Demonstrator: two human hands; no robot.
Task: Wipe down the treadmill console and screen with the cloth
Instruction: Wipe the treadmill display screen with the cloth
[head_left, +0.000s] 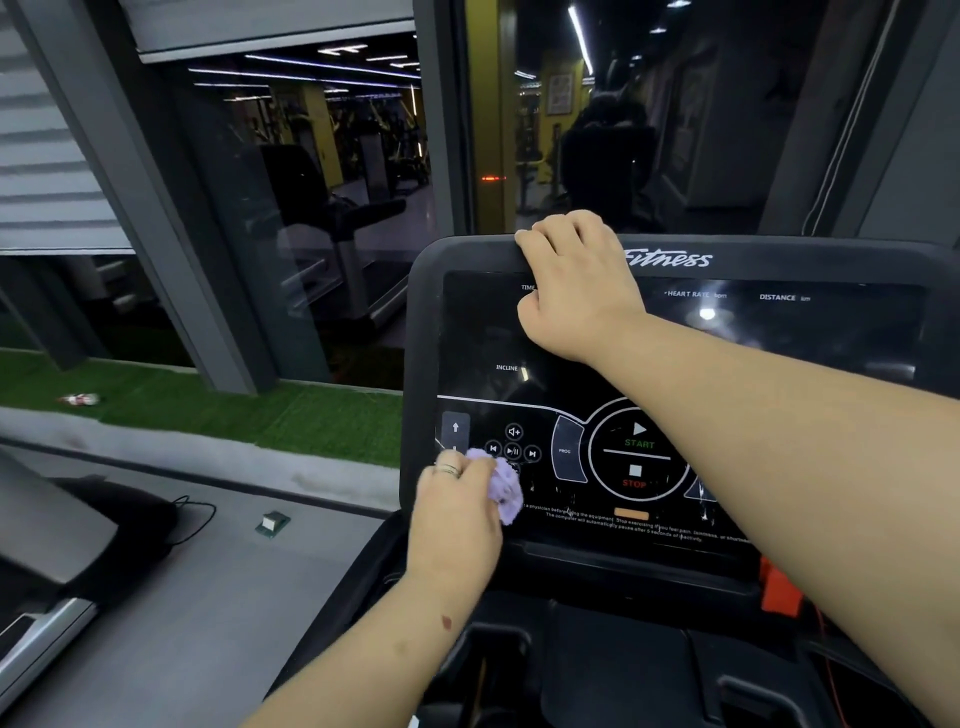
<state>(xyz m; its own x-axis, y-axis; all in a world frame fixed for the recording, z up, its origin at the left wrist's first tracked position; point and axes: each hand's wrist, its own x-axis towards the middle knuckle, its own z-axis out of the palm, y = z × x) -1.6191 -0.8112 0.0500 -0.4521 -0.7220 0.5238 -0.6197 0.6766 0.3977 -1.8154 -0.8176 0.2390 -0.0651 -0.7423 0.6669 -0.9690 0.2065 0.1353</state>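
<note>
The black treadmill console fills the right half of the view, with its dark glossy screen above a button panel showing START and STOP. My left hand grips a small lilac cloth and presses it on the panel's lower left, over the media buttons. My right hand reaches across and holds the console's top edge, fingers curled over the rim and the thumb on the screen. My right forearm hides part of the screen and panel.
A glass wall stands behind the console, with a strip of green turf at its foot. Another treadmill's front end with a cable sits on the grey floor at the left. An orange safety clip hangs below the console's right side.
</note>
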